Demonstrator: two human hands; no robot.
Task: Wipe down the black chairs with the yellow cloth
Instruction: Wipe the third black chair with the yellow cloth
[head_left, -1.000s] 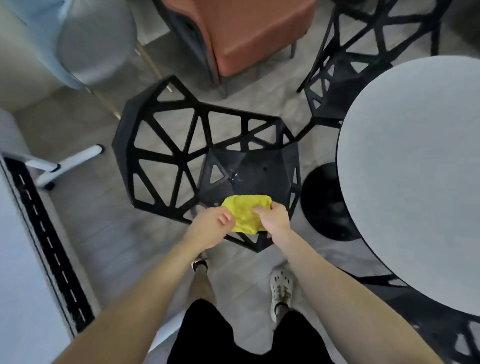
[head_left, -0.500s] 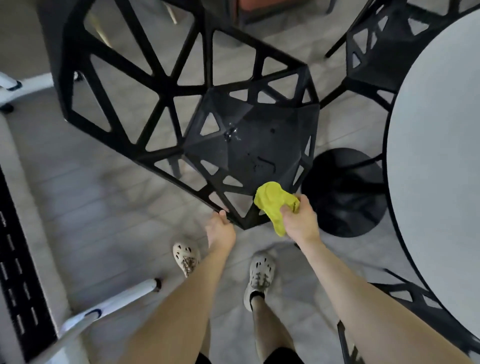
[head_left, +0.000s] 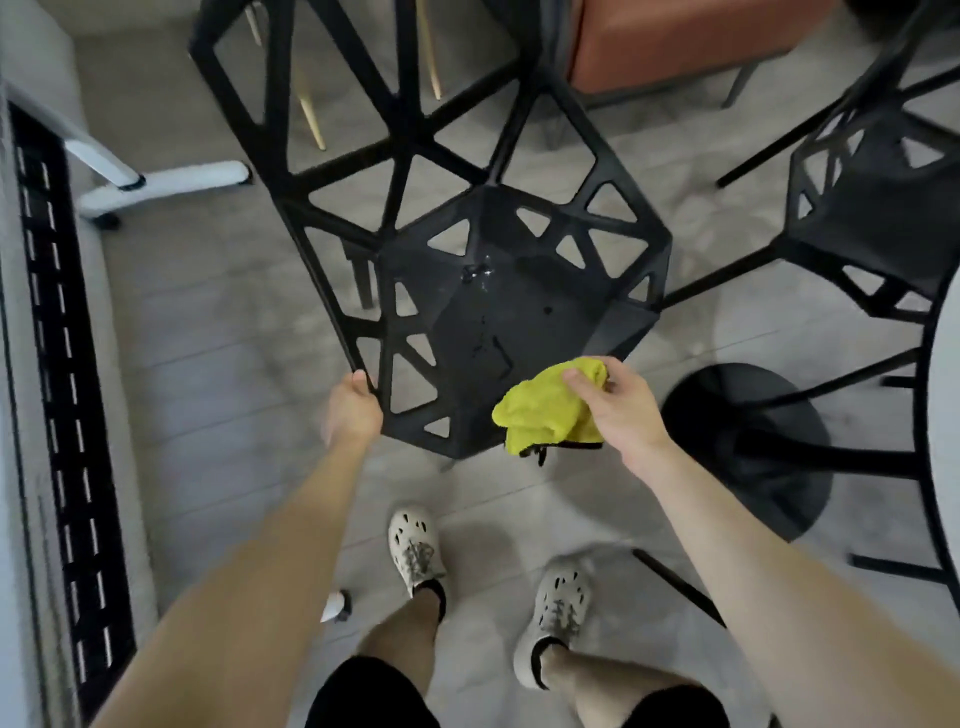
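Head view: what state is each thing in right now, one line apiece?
black chair: seat facing up, shiny specks on it, gripped at its front-left rim.
yellow cloth: bunched, held at the seat's front edge.
left hand: grips the chair's rim.
right hand: holds the cloth.
second black chair: by the round table, untouched.

The floor (head_left: 218, 395) was laid in wide, pale grey planks. Light was dim and even, with soft shadows on the boards. A round table (head_left: 948, 415) with a pale top stood at the right edge on a black disc base (head_left: 748, 447). An orange upholstered seat (head_left: 675, 36) stood at the top, with slim gold-coloured legs (head_left: 311, 119) to its left. At the left, white tubular feet (head_left: 171, 179) rested on the floor near a pale unit carrying a black perforated strip (head_left: 62, 364).
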